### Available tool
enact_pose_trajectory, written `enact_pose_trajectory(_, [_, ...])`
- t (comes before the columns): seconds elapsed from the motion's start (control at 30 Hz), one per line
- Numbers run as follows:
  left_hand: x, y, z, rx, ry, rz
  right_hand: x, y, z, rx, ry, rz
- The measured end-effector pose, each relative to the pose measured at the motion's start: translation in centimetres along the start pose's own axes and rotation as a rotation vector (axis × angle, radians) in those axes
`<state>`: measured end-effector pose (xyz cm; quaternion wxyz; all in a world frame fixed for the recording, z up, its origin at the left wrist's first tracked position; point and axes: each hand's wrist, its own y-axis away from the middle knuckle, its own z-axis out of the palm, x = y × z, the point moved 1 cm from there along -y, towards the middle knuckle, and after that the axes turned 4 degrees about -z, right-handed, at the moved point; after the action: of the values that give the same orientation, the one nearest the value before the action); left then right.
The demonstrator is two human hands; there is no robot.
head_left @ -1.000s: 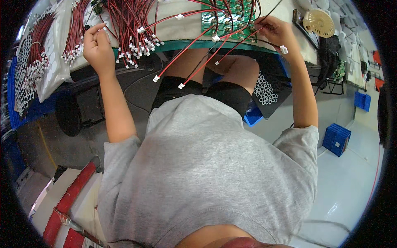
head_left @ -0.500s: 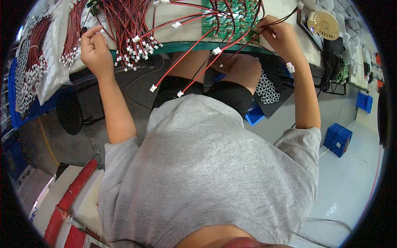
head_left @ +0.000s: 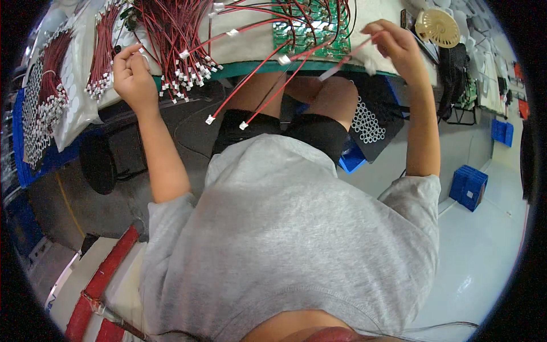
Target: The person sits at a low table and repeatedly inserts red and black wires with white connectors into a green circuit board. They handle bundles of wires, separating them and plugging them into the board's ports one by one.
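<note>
My right hand (head_left: 399,48) is raised at the right end of a green circuit board panel (head_left: 279,35). Its fingertips pinch a red wire (head_left: 356,48), which slopes down to the left and is smeared by motion. Several red and black leads with white plugs rise from the panel; two plugs, one a white connector (head_left: 210,119), hang past the table edge above my lap. My left hand (head_left: 135,74) is closed, fingers curled, beside a large bundle of red and black wires (head_left: 171,28). Whatever its fingertips hold is too small to make out.
More bundled wires (head_left: 52,74) with white plugs lie on plastic wrap at the far left. A cream round fan (head_left: 437,27) stands at the right of the table, near a black cloth (head_left: 453,74). Blue crates (head_left: 468,188) sit on the floor at right.
My right hand has drawn slightly up and right, off the panel. Dark leads that stretched across to its right no longer show there; a blurred red wire now trails left from its fingers.
</note>
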<state>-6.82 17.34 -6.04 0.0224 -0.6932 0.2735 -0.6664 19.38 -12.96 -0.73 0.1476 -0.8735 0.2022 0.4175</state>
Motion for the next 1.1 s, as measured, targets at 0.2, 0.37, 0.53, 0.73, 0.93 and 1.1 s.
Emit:
enact_pose_trajectory(0.2, [-0.4, -0.1, -0.1, -0.012, -0.013, 0.009, 0.4, 1.0, 0.3, 0.086, -0.371, 0.05])
enact_pose_trajectory(0.37, [-0.3, -0.2, 0.0, -0.016, -0.017, 0.018, 0.4, 0.9, 2.9, -0.03, -0.456, 0.061])
enact_pose_trajectory(0.53, [-0.3, -0.1, -0.1, -0.01, -0.062, 0.02, 0.5, 0.9, 3.7, 0.038, -0.382, 0.121])
enact_pose_trajectory(0.73, [-0.7, -0.2, -0.1, -0.009, -0.036, 0.027, 1.5, 1.0, 4.4, 0.133, -0.281, 0.067])
enact_pose_trajectory(0.93, [-0.6, -0.2, 0.0, -0.019, -0.064, 0.014, 1.8, 0.8, 4.4, 0.207, -0.108, 0.081])
enact_pose_trajectory(1.1, [-0.6, -0.3, 0.0, -0.022, -0.088, 0.008, 1.4, 0.6, 4.0, 0.145, -0.064, 0.125])
